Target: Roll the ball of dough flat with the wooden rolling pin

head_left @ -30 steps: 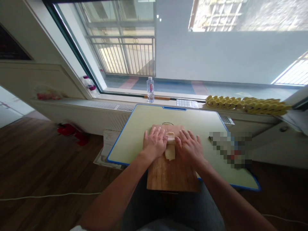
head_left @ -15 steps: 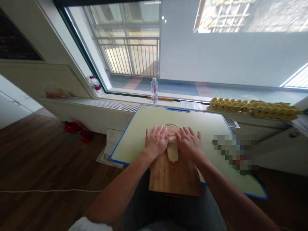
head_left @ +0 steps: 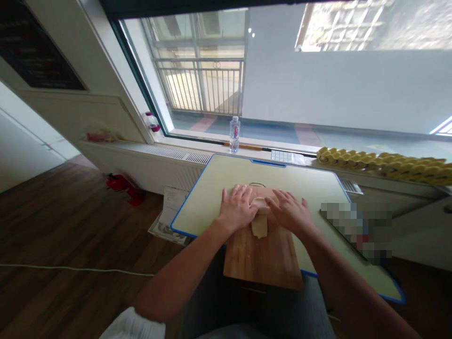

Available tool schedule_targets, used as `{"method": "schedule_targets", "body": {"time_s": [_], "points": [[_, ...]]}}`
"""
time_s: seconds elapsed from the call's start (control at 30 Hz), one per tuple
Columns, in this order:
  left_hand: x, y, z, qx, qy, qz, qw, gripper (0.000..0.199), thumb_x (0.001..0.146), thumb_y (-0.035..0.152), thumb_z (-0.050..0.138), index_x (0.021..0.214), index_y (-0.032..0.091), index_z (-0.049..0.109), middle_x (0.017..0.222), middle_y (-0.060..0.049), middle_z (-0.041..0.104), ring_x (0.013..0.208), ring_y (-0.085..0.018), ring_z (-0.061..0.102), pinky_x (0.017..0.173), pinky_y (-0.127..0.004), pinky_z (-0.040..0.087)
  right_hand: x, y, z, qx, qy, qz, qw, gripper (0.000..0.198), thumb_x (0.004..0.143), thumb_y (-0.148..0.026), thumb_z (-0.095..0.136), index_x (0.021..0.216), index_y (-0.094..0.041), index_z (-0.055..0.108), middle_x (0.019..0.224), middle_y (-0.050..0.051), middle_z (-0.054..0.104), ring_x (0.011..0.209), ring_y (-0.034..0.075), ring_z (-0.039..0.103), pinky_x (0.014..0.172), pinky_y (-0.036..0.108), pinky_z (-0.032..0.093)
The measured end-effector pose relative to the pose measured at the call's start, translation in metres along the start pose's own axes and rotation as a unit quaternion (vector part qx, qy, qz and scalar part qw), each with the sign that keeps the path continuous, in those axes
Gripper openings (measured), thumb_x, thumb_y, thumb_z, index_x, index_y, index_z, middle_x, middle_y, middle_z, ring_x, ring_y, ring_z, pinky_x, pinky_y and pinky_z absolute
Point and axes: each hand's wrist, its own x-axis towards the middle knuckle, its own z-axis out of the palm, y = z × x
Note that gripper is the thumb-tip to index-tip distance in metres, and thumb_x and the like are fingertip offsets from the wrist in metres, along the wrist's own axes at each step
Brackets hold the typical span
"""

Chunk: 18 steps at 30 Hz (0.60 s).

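Note:
A strip of pale dough point(head_left: 259, 227) lies flat on a wooden cutting board point(head_left: 263, 261). Across its far part is a short pale cylinder, seemingly a rolling pin point(head_left: 261, 203), most of it covered by my hands. My left hand point(head_left: 239, 207) presses palm down on the cylinder's left side, its fingers stretched forward. Palm down too, my right hand point(head_left: 287, 209) rests on the right side with fingers spread. Both thumbs point inward, and the dough's near end shows between the wrists.
Under the board is a pale table with a blue edge point(head_left: 226, 165). A blurred-out item point(head_left: 356, 230) lies on its right side. Along the sill stand a water bottle point(head_left: 234, 135) and yellow egg trays point(head_left: 381, 165). A red fire extinguisher point(head_left: 125, 188) is on the floor at left.
The view has shifted, so everything sits slightly farther right. My hands and the cylinder have come slightly nearer along the dough, and less of the near strip shows.

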Motion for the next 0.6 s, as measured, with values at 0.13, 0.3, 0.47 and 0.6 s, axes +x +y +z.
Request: {"method": "schedule_targets", "body": {"time_s": [0.13, 0.3, 0.47, 0.6], "points": [[0.038, 0.001, 0.001, 0.008, 0.017, -0.029, 0.999, 0.054, 0.103, 0.042, 0.038, 0.151, 0.026, 0.054, 0.164, -0.007, 0.050, 0.151, -0.026, 0.042, 0.130, -0.062, 0.022, 0.031, -0.001, -0.005, 0.028, -0.024, 0.037, 0.999, 0.067, 0.106, -0.058, 0.022, 0.160, -0.025, 0.045, 0.168, 0.009, 0.042, 0.154, 0.034, 0.036, 0.123, 0.070, 0.022], [0.066, -0.006, 0.011, 0.013, -0.016, -0.041, 0.999, 0.052, 0.103, 0.044, 0.035, 0.146, 0.026, 0.058, 0.159, -0.010, 0.054, 0.145, -0.029, 0.047, 0.125, -0.066, 0.028, 0.049, -0.002, 0.002, 0.046, -0.010, 0.056, 0.997, 0.070, 0.105, -0.061, 0.023, 0.160, -0.025, 0.045, 0.168, 0.009, 0.041, 0.154, 0.035, 0.035, 0.123, 0.066, 0.026], [0.082, -0.010, 0.011, 0.021, -0.038, -0.054, 0.998, 0.050, 0.103, 0.043, 0.034, 0.141, 0.026, 0.062, 0.153, -0.011, 0.059, 0.140, -0.029, 0.053, 0.123, -0.064, 0.032, 0.064, 0.000, -0.002, 0.042, -0.028, 0.057, 0.997, 0.068, 0.105, -0.059, 0.024, 0.159, -0.024, 0.045, 0.166, 0.011, 0.045, 0.150, 0.032, 0.041, 0.121, 0.062, 0.032], [0.070, -0.007, 0.011, 0.016, -0.065, -0.046, 0.997, 0.058, 0.104, 0.049, 0.029, 0.149, 0.026, 0.056, 0.163, -0.011, 0.049, 0.150, -0.032, 0.043, 0.124, -0.068, 0.027, 0.050, -0.001, 0.001, 0.036, -0.027, 0.054, 0.997, 0.069, 0.105, -0.058, 0.022, 0.163, -0.024, 0.040, 0.171, 0.009, 0.037, 0.155, 0.034, 0.033, 0.123, 0.066, 0.027]]}}
